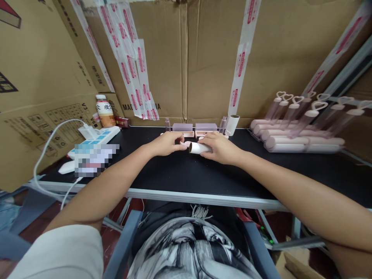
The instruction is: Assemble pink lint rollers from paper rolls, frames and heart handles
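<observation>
Over the black table, my right hand (222, 148) is closed around a white sticky-paper roll (198, 148) with a brown core; its open end points left. My left hand (166, 144) pinches a small pale pink plastic piece (185, 143) just beside that end. Whether the piece touches the roll, I cannot tell. Just behind my hands are pink plastic parts (186, 134), partly hidden by my fingers, and two translucent purple covers (182, 127) (206, 127). A second white roll (233, 124) stands at their right.
Several pink lint rollers (305, 141) with heart-shaped handle ends are stacked at the right. A white power strip (109, 135), a charging cable (48, 149) and a drink bottle (105, 112) are at the left. Cardboard (209, 58) walls the back; the table's metal edge (203, 197) is near me.
</observation>
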The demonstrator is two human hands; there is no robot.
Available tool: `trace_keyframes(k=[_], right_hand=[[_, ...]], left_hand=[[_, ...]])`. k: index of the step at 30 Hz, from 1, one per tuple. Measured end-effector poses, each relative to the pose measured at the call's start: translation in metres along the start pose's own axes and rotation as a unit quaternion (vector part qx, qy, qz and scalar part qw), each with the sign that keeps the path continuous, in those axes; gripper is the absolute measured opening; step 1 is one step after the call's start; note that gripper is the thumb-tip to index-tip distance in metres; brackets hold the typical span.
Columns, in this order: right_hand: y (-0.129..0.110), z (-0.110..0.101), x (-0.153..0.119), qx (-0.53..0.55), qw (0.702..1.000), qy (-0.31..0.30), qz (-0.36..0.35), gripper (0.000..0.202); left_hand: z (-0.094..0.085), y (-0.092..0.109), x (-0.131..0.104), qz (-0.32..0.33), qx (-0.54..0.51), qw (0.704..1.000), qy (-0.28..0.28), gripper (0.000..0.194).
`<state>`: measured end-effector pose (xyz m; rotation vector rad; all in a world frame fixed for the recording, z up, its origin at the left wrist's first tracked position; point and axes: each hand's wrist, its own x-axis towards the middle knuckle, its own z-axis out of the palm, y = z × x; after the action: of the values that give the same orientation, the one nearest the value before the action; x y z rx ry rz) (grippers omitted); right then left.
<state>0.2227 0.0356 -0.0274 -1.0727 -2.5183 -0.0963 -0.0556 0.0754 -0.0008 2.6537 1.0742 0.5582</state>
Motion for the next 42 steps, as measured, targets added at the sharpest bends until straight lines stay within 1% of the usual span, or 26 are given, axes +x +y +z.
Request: trace_keyframes(k=[5, 9, 13, 17, 23, 28, 33, 38, 42], right_hand=[[-0.0009, -0.0013, 0.0001, 0.005, 1.000, -0.002, 0.004, 0.041], [-0.0015, -0.0020, -0.0003, 0.008, 1.000, -0.001, 0.007, 0.038], [-0.0016, -0.0016, -0.0002, 0.006, 1.000, 0.010, 0.006, 0.038], [-0.0016, -0.0009, 0.0000, -0.002, 0.999, 0.037, 0.002, 0.036], [-0.0023, -0.0012, 0.0001, -0.003, 0.998, 0.070, -0.010, 0.034], [-0.0017, -0.0003, 0.0002, 0.003, 0.997, 0.082, -0.016, 0.033], [-0.0003, 0.0002, 0.0000, 0.029, 0.995, 0.088, -0.029, 0.033], [-0.0024, -0.0020, 0.0001, 0.027, 0.995, 0.090, -0.019, 0.032], [-0.0037, -0.0028, 0.0004, 0.028, 0.995, 0.096, -0.019, 0.031]], left_hand=[[-0.0009, 0.0022, -0.0017, -0.022, 0.003, 1.000, 0.003, 0.035], [-0.0002, 0.0013, -0.0009, -0.020, 0.000, 1.000, 0.012, 0.031], [0.0013, -0.0003, -0.0002, -0.004, -0.053, 0.998, 0.030, 0.030], [0.0014, 0.0023, -0.0008, -0.003, -0.097, 0.995, 0.018, 0.034], [0.0022, 0.0052, -0.0012, 0.039, -0.131, 0.991, 0.005, 0.040], [0.0046, 0.0038, 0.0001, 0.066, -0.128, 0.990, 0.003, 0.041], [0.0076, 0.0044, 0.0014, 0.094, -0.104, 0.990, 0.019, 0.042], [0.0082, 0.0044, 0.0020, 0.129, -0.084, 0.987, 0.036, 0.043], [0.0078, 0.0044, 0.0020, 0.132, -0.077, 0.987, 0.043, 0.045]])
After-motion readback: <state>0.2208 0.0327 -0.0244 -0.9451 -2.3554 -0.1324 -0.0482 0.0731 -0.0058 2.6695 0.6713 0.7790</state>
